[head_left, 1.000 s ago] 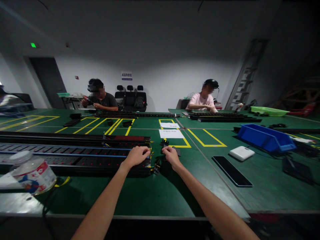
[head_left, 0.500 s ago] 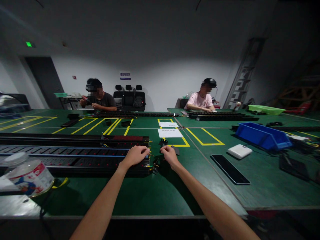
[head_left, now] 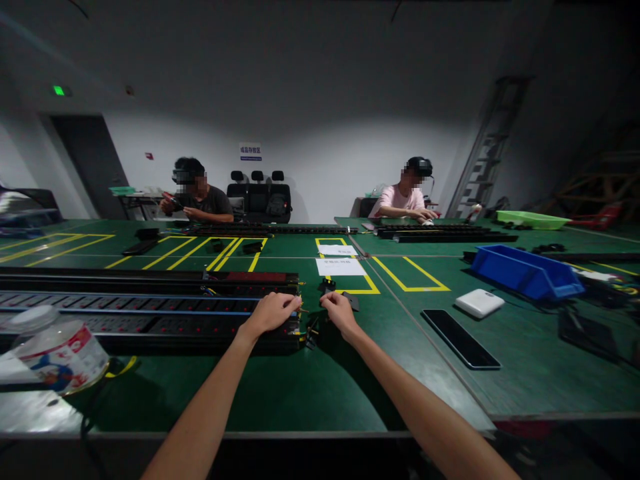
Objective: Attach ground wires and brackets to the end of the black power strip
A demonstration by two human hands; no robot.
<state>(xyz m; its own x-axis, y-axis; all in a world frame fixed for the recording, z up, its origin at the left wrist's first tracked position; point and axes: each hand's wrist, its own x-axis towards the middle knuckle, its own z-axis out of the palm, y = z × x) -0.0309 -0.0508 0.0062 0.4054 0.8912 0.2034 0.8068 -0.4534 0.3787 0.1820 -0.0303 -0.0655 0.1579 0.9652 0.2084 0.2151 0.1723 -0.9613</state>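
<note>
Several long black strips (head_left: 210, 327) with rows of red dots lie side by side in front of me, their ends toward the middle. My left hand (head_left: 273, 311) rests over the right end of the nearer strips, its thumb and fingers pinched by the thin wires there. What it pinches is too small to make out. Just right of the strip ends, my right hand (head_left: 339, 312) is pinched too, and its fingertips hide anything in them. Small black parts (head_left: 312, 332) with thin prongs lie below and between my hands. A dark flat piece (head_left: 354, 301) shows behind my right hand.
A clear jar (head_left: 65, 353) stands at the left on the green table (head_left: 350, 393). To the right are a phone (head_left: 460, 338), a white box (head_left: 479, 303) and a blue bin (head_left: 525, 272). Paper labels (head_left: 341, 267) lie ahead. Two people work across the table.
My two hands hold almost the same place and pinch. Across the table, the person on the right has brought their hands together, and the one on the left now shows a red item in hand.
</note>
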